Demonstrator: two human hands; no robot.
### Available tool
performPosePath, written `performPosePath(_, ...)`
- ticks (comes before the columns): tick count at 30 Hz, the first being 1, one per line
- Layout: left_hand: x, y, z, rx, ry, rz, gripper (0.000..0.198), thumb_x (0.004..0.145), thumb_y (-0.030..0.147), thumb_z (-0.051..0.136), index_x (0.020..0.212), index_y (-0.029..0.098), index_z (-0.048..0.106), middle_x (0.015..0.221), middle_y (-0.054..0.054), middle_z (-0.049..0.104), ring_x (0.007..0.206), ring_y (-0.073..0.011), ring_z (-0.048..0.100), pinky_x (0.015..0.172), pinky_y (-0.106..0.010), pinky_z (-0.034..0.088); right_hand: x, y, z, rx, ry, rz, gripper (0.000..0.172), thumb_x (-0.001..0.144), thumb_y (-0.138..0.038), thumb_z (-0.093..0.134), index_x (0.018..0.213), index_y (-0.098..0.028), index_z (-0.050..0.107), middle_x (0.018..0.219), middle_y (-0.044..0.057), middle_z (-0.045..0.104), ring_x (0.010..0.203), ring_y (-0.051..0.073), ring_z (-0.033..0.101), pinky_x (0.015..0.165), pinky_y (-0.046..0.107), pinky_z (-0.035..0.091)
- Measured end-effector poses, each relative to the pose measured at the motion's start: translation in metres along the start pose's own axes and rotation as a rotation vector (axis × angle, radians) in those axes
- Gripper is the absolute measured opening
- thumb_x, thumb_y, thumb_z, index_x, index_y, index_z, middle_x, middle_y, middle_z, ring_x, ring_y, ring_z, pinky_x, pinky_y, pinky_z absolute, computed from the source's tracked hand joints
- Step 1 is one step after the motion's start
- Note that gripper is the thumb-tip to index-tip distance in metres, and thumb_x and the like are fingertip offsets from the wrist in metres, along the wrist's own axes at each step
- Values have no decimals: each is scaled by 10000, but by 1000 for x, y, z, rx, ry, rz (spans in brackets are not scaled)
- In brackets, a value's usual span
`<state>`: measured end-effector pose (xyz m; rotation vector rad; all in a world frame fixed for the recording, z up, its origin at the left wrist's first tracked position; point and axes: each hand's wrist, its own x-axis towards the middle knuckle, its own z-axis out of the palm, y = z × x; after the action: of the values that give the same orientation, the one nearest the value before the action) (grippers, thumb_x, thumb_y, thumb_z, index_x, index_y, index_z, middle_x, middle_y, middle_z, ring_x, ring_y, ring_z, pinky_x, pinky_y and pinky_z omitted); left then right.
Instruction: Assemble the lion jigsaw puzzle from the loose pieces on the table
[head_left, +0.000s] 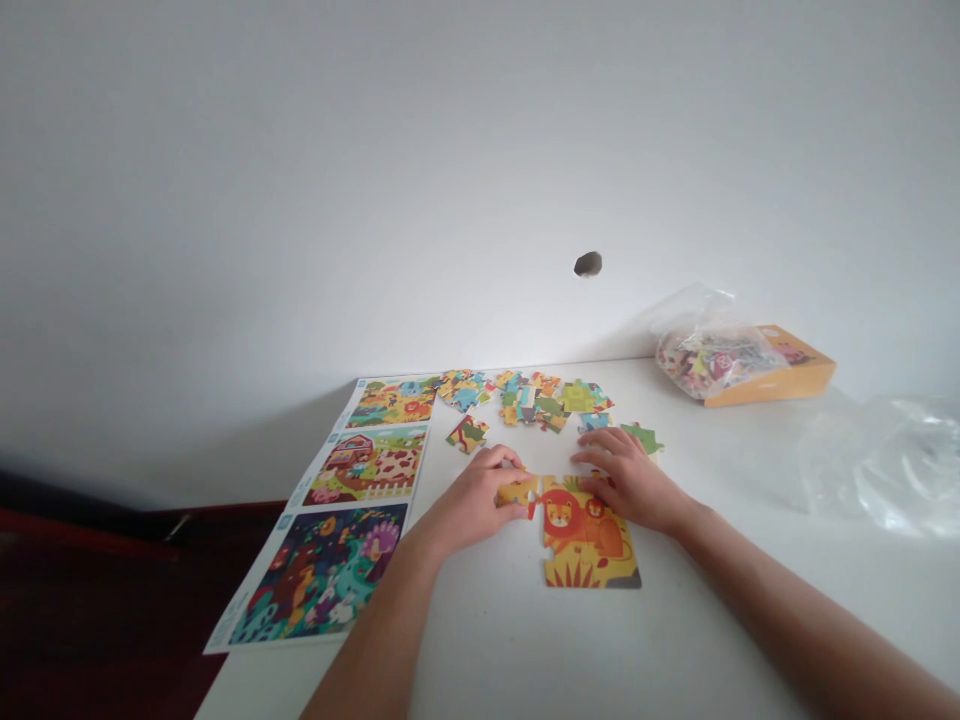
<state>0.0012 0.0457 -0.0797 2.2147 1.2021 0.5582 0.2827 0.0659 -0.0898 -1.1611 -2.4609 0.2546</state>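
A partly joined lion puzzle [589,545] lies on the white table [525,640] in front of me. My left hand [476,495] pinches a yellow puzzle piece [519,491] against the puzzle's upper left edge. My right hand [630,475] rests with fingers stretched flat on the puzzle's top right part. Beyond the hands is a heap of loose puzzle pieces [529,395]. A single piece [468,434] lies apart, just beyond my left hand, and a green piece [643,437] lies beside my right hand.
A long reference sheet [337,510] with three coloured pictures lies at the left, reaching the table's left edge. An orange box with a clear bag of pieces [739,365] stands at the back right. A crumpled clear plastic bag [896,465] lies at the right. A white wall rises behind.
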Motion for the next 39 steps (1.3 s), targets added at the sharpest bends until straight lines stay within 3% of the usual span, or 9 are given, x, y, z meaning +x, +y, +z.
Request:
performPosePath(12, -2, 10, -6, 99, -53, -18, 663, 582, 495, 856, 1171, 270, 653, 1098, -52, 528, 1096, -252, 486, 1005, -391, 424, 0, 0, 0, -2, -7, 6, 248, 906, -327, 592, 1131, -255, 669, 1248, 108, 577, 1187, 281, 495, 1030, 486, 390)
performPosePath(21, -2, 12, -2, 127, -26, 23, 452, 663, 318, 788, 1071, 231, 613, 1110, -48, 512, 1105, -237, 471, 1027, -376, 400, 0, 0, 0, 1, 2, 10, 239, 910, -328, 593, 1124, -260, 676, 1251, 109, 572, 1185, 286, 492, 1025, 494, 394)
performPosePath(27, 0, 12, 3, 132, 25, 48, 433, 664, 295, 765, 1048, 221, 579, 1103, -50, 528, 1096, -238, 473, 1018, -373, 397, -1, 0, 1, 1, 7, 5, 239, 909, -324, 590, 1123, -260, 674, 1248, 107, 577, 1180, 285, 498, 1021, 491, 398)
performPosePath(39, 2, 20, 6, 118, -30, 49, 467, 681, 335, 783, 1099, 245, 595, 1130, -49, 537, 1117, -246, 465, 1018, -387, 381, -1, 0, 0, -3, 3, 14, 237, 907, -327, 593, 1118, -258, 676, 1247, 102, 579, 1181, 283, 497, 1020, 488, 395)
